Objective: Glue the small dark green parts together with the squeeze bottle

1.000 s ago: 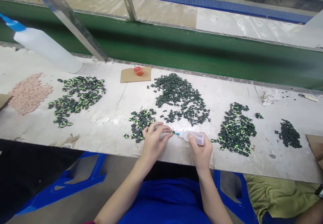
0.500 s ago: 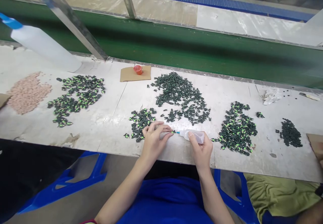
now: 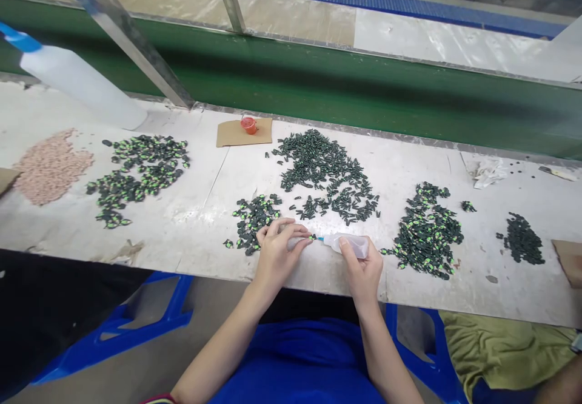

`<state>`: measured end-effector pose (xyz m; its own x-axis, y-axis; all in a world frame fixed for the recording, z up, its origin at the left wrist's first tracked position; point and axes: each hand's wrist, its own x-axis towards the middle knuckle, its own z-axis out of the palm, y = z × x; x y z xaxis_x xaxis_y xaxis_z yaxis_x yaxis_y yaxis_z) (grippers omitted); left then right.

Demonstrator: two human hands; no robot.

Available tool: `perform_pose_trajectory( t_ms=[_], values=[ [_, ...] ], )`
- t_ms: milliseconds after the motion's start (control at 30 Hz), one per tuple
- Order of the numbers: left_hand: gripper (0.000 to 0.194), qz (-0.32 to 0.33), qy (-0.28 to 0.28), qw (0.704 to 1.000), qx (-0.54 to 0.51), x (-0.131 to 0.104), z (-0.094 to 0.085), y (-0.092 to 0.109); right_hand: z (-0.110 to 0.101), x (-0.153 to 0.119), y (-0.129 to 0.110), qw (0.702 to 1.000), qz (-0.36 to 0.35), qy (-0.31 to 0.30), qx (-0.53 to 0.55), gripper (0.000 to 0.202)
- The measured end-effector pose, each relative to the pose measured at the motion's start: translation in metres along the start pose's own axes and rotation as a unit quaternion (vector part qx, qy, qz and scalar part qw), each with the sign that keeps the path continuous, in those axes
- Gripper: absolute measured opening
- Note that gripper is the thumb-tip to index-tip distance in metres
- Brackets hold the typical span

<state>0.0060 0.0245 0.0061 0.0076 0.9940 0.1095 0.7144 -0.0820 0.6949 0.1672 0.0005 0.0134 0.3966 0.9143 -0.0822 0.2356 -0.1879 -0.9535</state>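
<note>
Two hands work close together over the table point(image 3: 195, 210) without touching each other. Left thumb and fingers pinch a small green-and-black piece point(image 3: 311, 237) at their tips, just above the near edge; the left hand point(image 3: 280, 247) has a heap of similar pieces point(image 3: 251, 225) right beside it. The right hand point(image 3: 366, 269) is wrapped around a small squeeze bottle point(image 3: 354, 245), tipped nearly level, its blue nozzle point(image 3: 321, 239) pointing at the piece. Whether the two touch is too small to tell.

A squeeze that is too hard could let out more than the piece can take, and some might run onto the fingertips. If the nozzle pushes sideways, the piece may twist or slip from such a narrow pinch. A careless shift of the left wrist might scatter the heap beside it, while the right hand could knock the stray piece point(image 3: 385, 252) lying near its knuckles.

Against the picture from half a second ago, hardly anything differs: both hands, the bottle and the piece keep their places, and the pile of dark sticks point(image 3: 313, 161) beyond looks unchanged.
</note>
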Motion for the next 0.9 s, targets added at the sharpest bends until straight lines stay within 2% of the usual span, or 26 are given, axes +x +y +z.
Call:
perform_pose_trajectory(
  t_ms=[400,633,767,833,900],
  values=[
    [0.007,-0.012,-0.008,1.000,0.007,0.000,0.000,0.002,0.001,0.000,-0.001,1.000,0.005,0.024,0.006,0.031],
    [0.007,0.000,-0.037,0.999,-0.013,0.005,-0.008,0.001,-0.010,0.005,0.010,0.988,0.002,0.112,0.110,0.031],
    [0.007,0.022,0.016,0.999,-0.023,0.020,-0.020,-0.004,-0.017,0.012,0.011,0.984,-0.023,0.093,0.148,0.043],
    [0.009,0.008,0.059,0.998,0.010,0.029,-0.023,-0.007,-0.018,0.015,0.009,0.984,-0.031,0.092,0.148,0.048],
    [0.008,-0.002,0.078,0.996,0.050,0.037,-0.022,-0.010,-0.017,0.017,0.008,0.987,-0.033,0.097,0.123,0.051]
  ],
)
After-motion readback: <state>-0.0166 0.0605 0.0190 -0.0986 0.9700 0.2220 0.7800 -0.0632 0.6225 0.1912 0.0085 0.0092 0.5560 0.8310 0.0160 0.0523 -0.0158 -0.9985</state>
